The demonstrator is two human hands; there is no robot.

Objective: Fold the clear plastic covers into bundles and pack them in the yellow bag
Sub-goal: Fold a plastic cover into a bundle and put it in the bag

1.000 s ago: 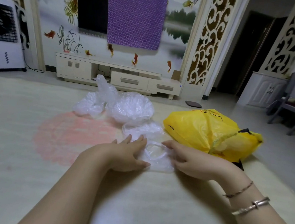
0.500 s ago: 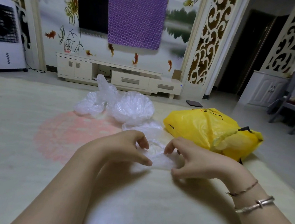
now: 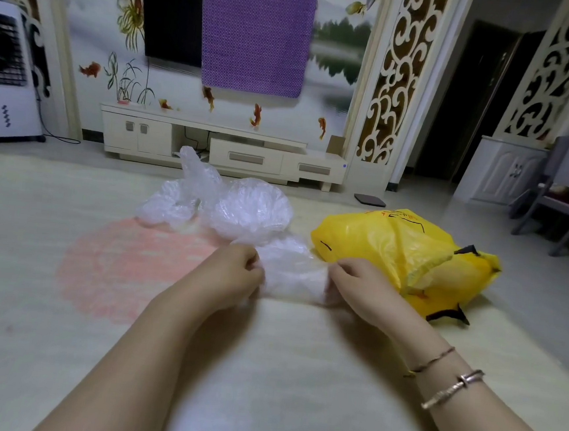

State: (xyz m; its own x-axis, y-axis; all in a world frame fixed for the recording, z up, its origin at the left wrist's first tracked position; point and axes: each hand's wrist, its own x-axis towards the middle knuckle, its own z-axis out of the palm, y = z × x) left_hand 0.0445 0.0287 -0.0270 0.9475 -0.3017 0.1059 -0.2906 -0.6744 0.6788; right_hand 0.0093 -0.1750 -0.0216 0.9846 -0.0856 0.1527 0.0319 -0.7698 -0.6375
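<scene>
Both hands pinch one clear plastic cover (image 3: pixel 291 277) stretched between them, left hand (image 3: pixel 233 276) and right hand (image 3: pixel 356 287); yellow bag (image 3: pixel 393 252) lies at two o'clock, nearer the right.

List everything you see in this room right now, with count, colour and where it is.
Clear plastic cover being folded: one, clear, between both hands.
Loose clear plastic covers: a pile, count unclear, beyond the hands.
Yellow plastic bag: one, yellow, right of the covers.
Pale floor mat: one, cream with pink patch, underneath.
White TV cabinet: one, against the wall.
Purple cloth: one, hanging over the dark screen.
White air cooler: one, far left.
Left hand: gripping the cover.
Right hand: gripping the cover, bracelets on the wrist.
</scene>
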